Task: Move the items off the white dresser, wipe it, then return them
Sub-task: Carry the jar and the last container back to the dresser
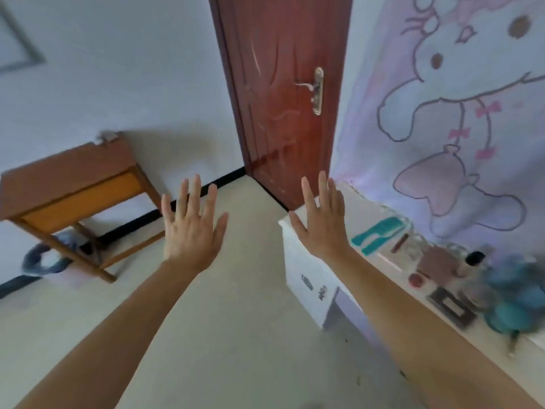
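The white dresser (306,261) stands at the right against a cartoon wall hanging. On its top lie a teal comb set (377,231), a brown pad (436,264), a small red round tin (415,280), a dark bottle (472,259), a grey rectangular case (451,305) and blue artificial flowers (516,293). My left hand (191,225) is raised over the floor, fingers spread, holding nothing. My right hand (320,219) is raised over the dresser's left end, also spread and holding nothing.
A brown wooden side table (73,184) stands at the left wall, with a grey bundle (44,258) on the floor under it. A red-brown door (283,93) is straight ahead. Pale floor stretches between table and dresser.
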